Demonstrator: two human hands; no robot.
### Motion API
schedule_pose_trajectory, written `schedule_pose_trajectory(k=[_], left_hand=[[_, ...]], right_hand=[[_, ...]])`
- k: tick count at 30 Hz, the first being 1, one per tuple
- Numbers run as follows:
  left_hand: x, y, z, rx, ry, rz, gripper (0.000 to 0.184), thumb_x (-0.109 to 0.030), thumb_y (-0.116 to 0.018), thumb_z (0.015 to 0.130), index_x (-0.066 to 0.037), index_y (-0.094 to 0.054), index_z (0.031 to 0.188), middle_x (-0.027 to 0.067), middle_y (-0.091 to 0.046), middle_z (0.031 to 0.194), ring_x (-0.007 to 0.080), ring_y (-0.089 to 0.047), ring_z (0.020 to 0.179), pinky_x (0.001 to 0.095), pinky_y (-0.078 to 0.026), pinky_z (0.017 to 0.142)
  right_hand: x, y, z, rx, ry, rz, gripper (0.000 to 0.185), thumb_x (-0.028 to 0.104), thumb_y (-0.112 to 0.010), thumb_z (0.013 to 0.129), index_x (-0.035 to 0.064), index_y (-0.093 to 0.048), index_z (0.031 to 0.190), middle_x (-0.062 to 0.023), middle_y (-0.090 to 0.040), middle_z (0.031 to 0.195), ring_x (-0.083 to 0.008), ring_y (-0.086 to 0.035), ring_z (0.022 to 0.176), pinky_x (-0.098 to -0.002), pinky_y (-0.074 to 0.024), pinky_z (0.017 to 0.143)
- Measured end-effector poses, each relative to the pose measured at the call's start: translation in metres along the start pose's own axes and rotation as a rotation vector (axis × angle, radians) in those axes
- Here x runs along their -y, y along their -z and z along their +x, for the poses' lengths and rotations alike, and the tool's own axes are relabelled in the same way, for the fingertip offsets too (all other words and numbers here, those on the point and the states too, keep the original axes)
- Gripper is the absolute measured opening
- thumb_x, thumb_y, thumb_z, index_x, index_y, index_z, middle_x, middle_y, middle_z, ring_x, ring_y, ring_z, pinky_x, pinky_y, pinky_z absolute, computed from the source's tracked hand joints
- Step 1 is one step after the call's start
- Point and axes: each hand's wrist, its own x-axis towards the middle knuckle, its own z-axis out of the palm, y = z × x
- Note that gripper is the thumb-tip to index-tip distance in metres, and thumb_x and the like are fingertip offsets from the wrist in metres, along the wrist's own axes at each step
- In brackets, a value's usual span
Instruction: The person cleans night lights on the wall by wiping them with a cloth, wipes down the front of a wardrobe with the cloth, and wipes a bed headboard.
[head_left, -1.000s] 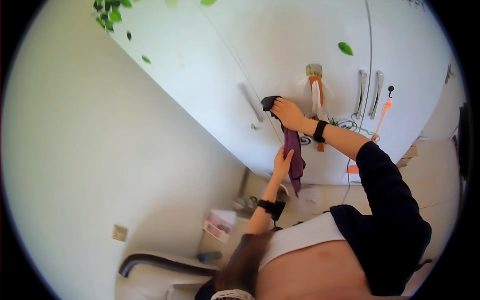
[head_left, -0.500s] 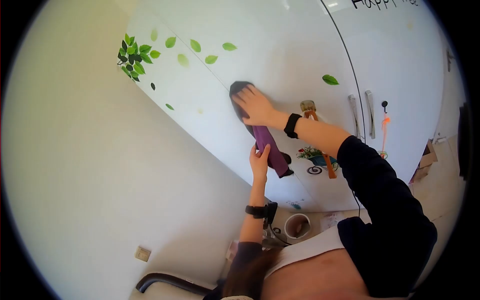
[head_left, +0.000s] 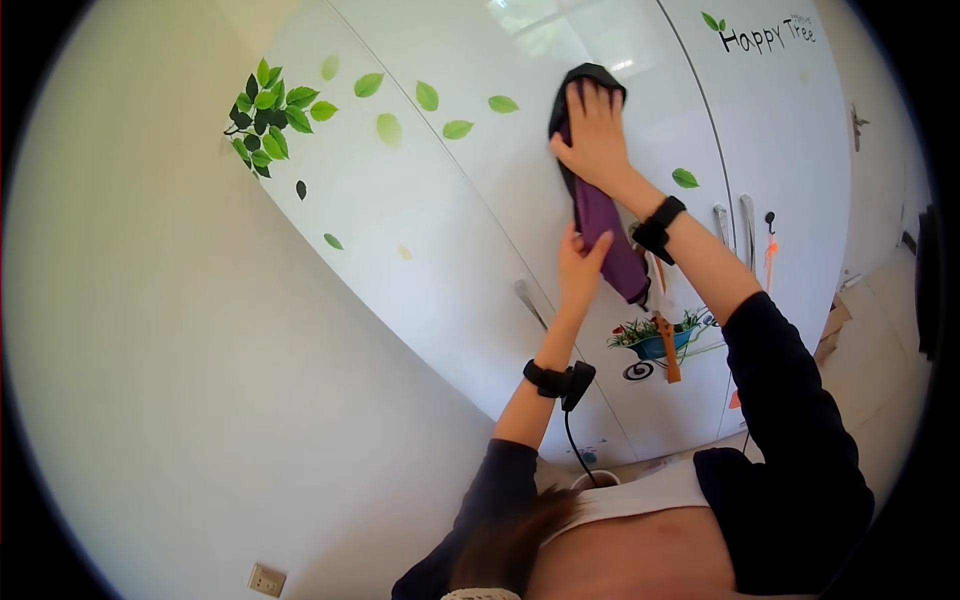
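A long purple and black cloth-like item [head_left: 612, 245] lies against the glossy white wardrobe door [head_left: 480, 220]; its exact kind is unclear. Over its black upper end my right hand [head_left: 597, 138] rests flat, fingers stretched out and a little spread, thumb off to the left. Lower down, my left hand [head_left: 583, 268] grips the left edge of the purple part between thumb and fingers. Part of the item is hidden beneath the right hand. Both wrists wear black bands, and a cable hangs from the left one.
Leaf stickers [head_left: 270, 120] decorate the wardrobe. Metal handles [head_left: 748, 230], a key with an orange tassel [head_left: 771, 245] and a flower-basket decal [head_left: 655, 340] are near my right forearm. A plain wall [head_left: 200, 350] with a socket [head_left: 266, 580] stands left; a bin [head_left: 597, 480] is below.
Both hands and the purple and black item have moved up and to the right across the wardrobe. The view has shifted, and more of the door lettering shows.
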Motion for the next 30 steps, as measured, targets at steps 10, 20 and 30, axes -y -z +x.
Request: schedule_pose_trajectory(k=[10,20,30], left_hand=[[0.022,0.176,-0.004,-0.461,-0.116,-0.069,0.040,-0.013,-0.061,0.087,0.005,-0.042,0.117,0.0110,-0.060,0.097,0.0138,-0.058,0.085,0.0250,-0.049,0.068],[-0.016,0.072,0.032,-0.241,-0.320,0.055,0.069,-0.023,-0.065,0.084,0.005,-0.027,0.134,0.0212,-0.043,0.127,0.0279,-0.044,0.115,0.0359,-0.035,0.098],[-0.077,-0.139,0.082,0.197,-0.462,0.410,0.055,-0.018,-0.054,0.088,0.004,-0.030,0.133,0.0241,-0.044,0.127,0.0314,-0.045,0.118,0.0358,-0.034,0.100]], right_hand=[[0.192,-0.130,0.000,0.112,0.549,0.426,0.070,0.034,-0.065,0.064,0.0014,-0.048,0.123,-0.0183,-0.049,0.121,-0.0327,-0.041,0.119,-0.0470,-0.0195,0.109],[0.089,-0.075,0.087,-0.158,0.567,0.320,0.043,0.012,-0.054,0.068,0.0043,-0.059,0.110,-0.0126,-0.060,0.103,-0.0269,-0.051,0.105,-0.0392,-0.0349,0.099],[-0.153,0.070,0.135,-0.242,0.203,-0.329,0.051,0.016,-0.043,0.080,0.0000,-0.043,0.128,-0.0172,-0.044,0.131,-0.0322,-0.038,0.124,-0.0435,-0.0228,0.107]])
